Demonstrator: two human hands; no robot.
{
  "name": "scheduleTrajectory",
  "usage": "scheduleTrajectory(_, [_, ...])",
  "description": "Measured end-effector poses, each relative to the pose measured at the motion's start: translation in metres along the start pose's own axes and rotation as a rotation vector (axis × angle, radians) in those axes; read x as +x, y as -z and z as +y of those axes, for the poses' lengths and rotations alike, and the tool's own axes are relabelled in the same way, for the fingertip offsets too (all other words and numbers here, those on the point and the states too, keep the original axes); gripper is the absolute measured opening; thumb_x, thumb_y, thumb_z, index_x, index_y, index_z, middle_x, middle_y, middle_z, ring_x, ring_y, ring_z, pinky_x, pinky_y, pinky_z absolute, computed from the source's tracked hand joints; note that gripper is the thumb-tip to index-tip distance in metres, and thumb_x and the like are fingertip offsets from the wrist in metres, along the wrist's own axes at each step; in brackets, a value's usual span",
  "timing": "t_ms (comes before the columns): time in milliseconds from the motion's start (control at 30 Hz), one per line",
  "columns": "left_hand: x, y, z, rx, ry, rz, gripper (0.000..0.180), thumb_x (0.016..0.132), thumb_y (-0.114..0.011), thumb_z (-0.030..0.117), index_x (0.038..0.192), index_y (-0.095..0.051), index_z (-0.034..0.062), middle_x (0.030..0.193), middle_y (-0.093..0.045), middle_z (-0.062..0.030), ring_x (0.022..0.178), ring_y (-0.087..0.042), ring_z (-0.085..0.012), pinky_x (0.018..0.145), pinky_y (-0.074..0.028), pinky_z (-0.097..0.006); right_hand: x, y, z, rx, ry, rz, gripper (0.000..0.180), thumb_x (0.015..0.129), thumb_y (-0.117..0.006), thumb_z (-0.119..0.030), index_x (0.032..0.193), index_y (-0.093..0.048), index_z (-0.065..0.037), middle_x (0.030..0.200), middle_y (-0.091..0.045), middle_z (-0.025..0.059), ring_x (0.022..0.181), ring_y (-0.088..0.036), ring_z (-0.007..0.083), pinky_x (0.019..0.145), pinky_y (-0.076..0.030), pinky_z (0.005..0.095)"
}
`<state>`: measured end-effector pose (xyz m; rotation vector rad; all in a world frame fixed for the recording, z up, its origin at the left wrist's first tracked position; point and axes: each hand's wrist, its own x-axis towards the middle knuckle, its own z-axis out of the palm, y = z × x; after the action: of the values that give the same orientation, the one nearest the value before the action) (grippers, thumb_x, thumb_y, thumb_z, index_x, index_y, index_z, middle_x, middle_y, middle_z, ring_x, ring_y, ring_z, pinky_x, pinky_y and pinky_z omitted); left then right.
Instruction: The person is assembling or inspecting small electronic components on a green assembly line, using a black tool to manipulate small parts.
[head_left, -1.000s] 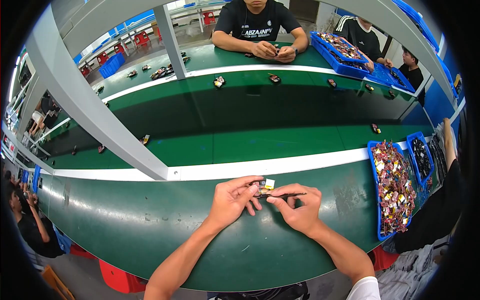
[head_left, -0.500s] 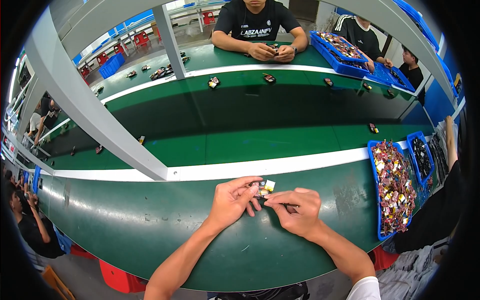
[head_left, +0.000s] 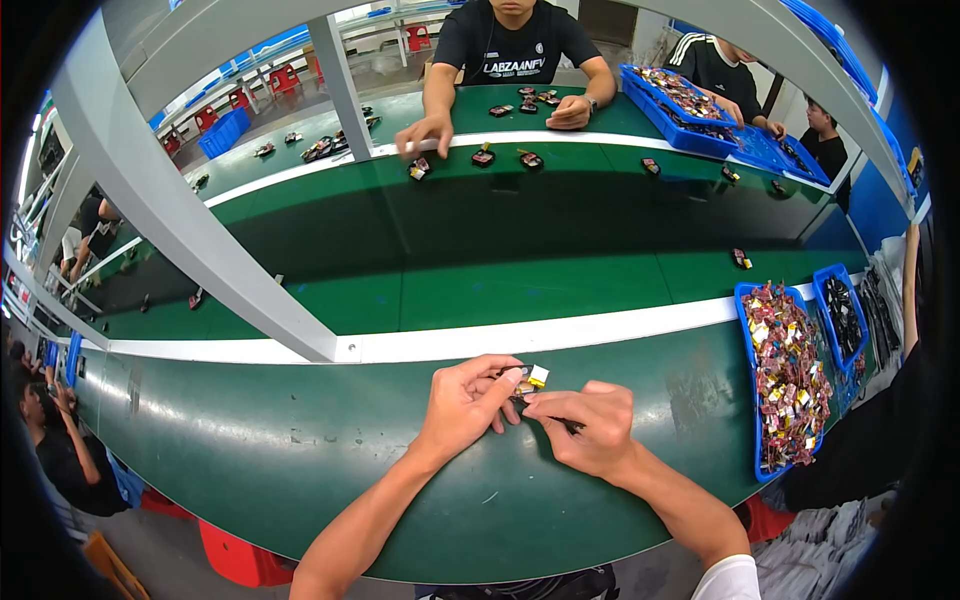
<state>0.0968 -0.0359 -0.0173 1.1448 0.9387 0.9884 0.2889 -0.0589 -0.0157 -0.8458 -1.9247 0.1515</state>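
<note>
My left hand [head_left: 460, 405] is closed on a small electronic assembly, a black casing with a circuit board and a white-and-yellow block [head_left: 538, 376] standing out at its top right. Thumb and fingers pinch its edge just above the green table. My right hand [head_left: 595, 425] grips a thin dark stick-like tool [head_left: 572, 426], whose exact kind I cannot make out. The tool's tip points at the assembly's lower side, close to my left fingertips, which partly hide the contact.
At the right stand a blue tray [head_left: 762, 470] heaped with small circuit parts and a smaller blue bin [head_left: 818, 272] of black pieces. Beyond a white rail [head_left: 540, 330] runs a green conveyor belt [head_left: 480, 290] carrying several assemblies. A grey post [head_left: 190, 230] rises at left. Co-workers sit opposite and alongside.
My right hand has shifted slightly left and the tool tilts more steeply. Belt pieces have drifted slightly left. The person opposite has reached a hand to the belt, where another assembly now lies.
</note>
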Motion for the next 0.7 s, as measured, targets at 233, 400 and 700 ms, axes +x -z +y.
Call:
scheduleTrajectory(233, [0.0012,-0.0058,-0.0020,0.109,0.028,0.087,0.019,0.098,-0.063,0.011,0.106,-0.069,-0.0057,0.071,-0.071,-0.0081,0.053,-0.064,-0.0101,0.044,-0.047,-0.024,-0.0025,-0.0005,-0.0008,-0.002,0.001,-0.001,0.021,0.067,-0.078,0.004,0.080,-0.075,-0.012,0.084,-0.078,-0.0017,0.055,-0.065,0.0074,0.046,-0.033,0.0245])
scheduleTrajectory(400, [-0.0011,-0.0061,-0.0028,0.108,0.012,0.098,0.019,0.098,-0.063,0.010,0.106,-0.069,-0.0052,0.069,-0.069,-0.0069,0.052,-0.062,-0.0089,0.044,-0.047,-0.024,-0.0008,-0.0007,-0.0012,0.006,-0.018,-0.003,0.018,0.068,-0.078,0.003,0.078,-0.075,-0.012,0.083,-0.078,-0.0020,0.054,-0.065,0.0071,0.045,-0.031,0.0249])
scheduleTrajectory(700, [-0.0003,-0.0070,-0.0036,0.187,-0.015,0.117,0.016,0.098,-0.061,0.006,0.107,-0.067,-0.0060,0.072,-0.069,-0.0077,0.052,-0.061,-0.0089,0.043,-0.047,-0.024,-0.0049,-0.0086,0.0001,-0.002,-0.010,0.039,0.022,0.067,-0.080,0.004,0.082,-0.074,-0.011,0.081,-0.075,-0.0030,0.048,-0.057,0.0127,0.045,-0.031,0.0271])
